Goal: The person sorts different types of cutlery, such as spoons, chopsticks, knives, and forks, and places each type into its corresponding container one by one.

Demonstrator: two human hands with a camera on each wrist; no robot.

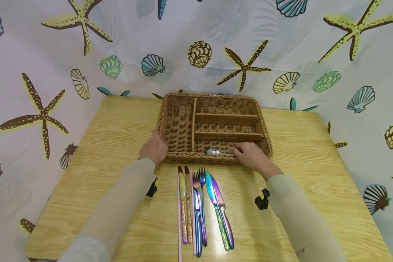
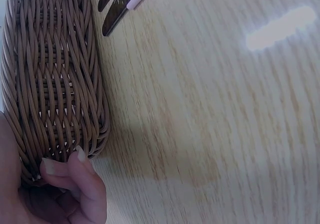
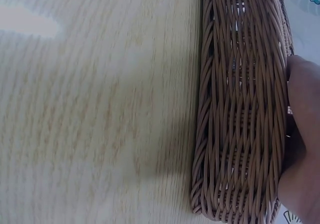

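A brown wicker cutlery basket (image 1: 178, 125) with several compartments stands toward the back of the table. At its front left corner my left hand (image 1: 154, 148) holds the basket, fingers curled against the wicker in the left wrist view. My right hand (image 1: 250, 155) reaches over the front rim into the front right compartment and pinches a metal spoon (image 1: 213, 151) by its handle end. The spoon's bowl points left, low in that compartment. In the right wrist view the right hand (image 3: 305, 134) shows behind the basket's front wall (image 3: 240, 109), and the spoon is hidden.
Before the basket lie golden knives (image 1: 188, 203), pink chopsticks (image 1: 179, 225), forks (image 1: 202, 176) and rainbow knives (image 1: 216, 198), handles toward me. The wooden table (image 1: 124, 218) meets a shell-patterned cloth (image 1: 177, 32) behind the basket.
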